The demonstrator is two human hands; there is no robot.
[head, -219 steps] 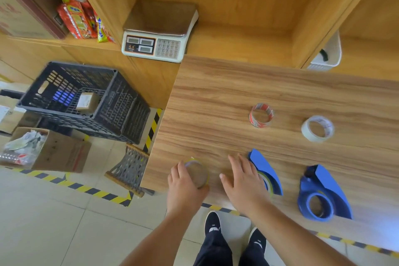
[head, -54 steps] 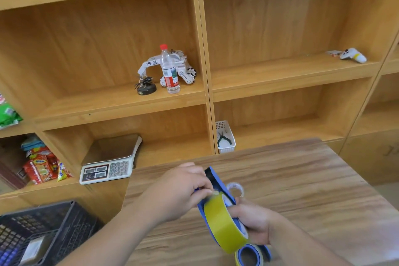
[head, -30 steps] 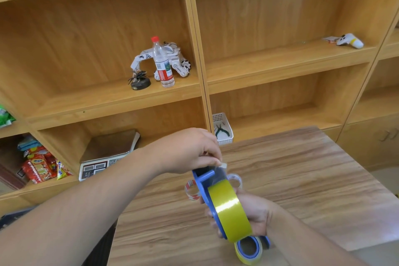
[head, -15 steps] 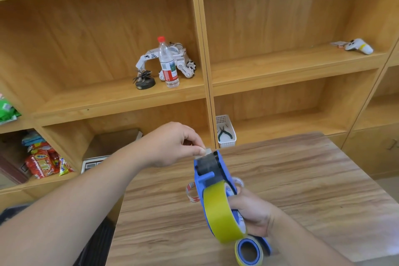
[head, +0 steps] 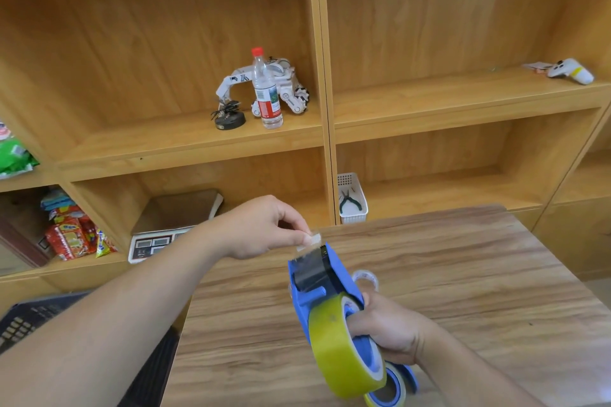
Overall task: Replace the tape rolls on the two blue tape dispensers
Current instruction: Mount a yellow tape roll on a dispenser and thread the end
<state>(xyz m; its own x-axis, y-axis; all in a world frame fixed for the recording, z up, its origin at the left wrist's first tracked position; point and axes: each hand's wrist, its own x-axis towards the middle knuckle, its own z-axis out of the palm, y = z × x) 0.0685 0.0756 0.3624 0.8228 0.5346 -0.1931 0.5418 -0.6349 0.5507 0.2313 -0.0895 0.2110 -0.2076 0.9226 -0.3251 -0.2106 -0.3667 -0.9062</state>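
Observation:
My right hand grips a blue tape dispenser held up above the wooden table. A yellowish tape roll sits on its hub. My left hand pinches the free end of the tape just past the dispenser's front edge, and a clear strip runs over the black roller. Below my right hand, the second blue dispenser with a roll on it lies on the table, partly hidden. A clear tape roll lies behind the held dispenser.
Wooden shelves stand behind the table, holding a water bottle, a white toy robot, a weighing scale and a white basket with pliers. A dark plastic crate sits lower left. Snack packets fill the left shelf.
My left hand has kept pulling the tape end up and away over the dispenser's front. The dispenser has tilted a little in my right hand.

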